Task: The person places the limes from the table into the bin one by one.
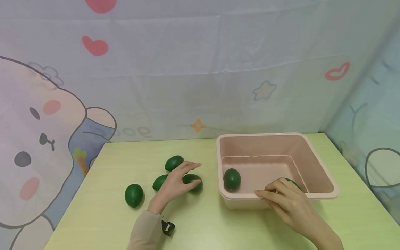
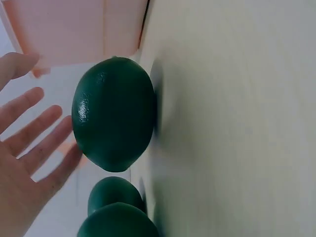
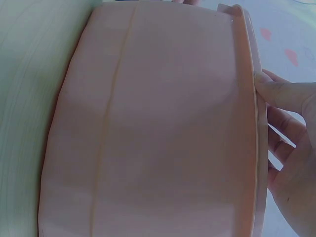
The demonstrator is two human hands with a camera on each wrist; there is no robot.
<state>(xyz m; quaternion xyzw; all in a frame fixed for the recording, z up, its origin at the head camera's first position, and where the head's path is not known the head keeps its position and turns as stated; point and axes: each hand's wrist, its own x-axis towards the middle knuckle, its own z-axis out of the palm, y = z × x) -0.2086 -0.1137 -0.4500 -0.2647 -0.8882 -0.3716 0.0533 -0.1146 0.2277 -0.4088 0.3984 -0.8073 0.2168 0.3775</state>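
My left hand point(image 1: 175, 180) is held over a group of limes, thumb and fingers spread around the nearest lime point(image 1: 197, 184) without gripping it; in the left wrist view that lime point(image 2: 114, 114) stands beside the spread fingers point(image 2: 37, 131). A lime point(image 1: 173, 163) lies behind this hand, and another lime point(image 1: 159, 182) is partly hidden by it. At the front rim of a pink basin point(image 1: 275, 137), my right hand point(image 1: 290, 203) has its thumb on the rim and its fingers over the inner side. Just beyond its knuckles a lime point(image 1: 293, 183) shows in part.
Inside the basin, a lime point(image 1: 232, 179) rests by the left wall. One more lime point(image 1: 134, 195) sits apart at the left of the light yellow-green table point(image 1: 212, 227). A printed cloth point(image 1: 187, 86) hangs behind the table.
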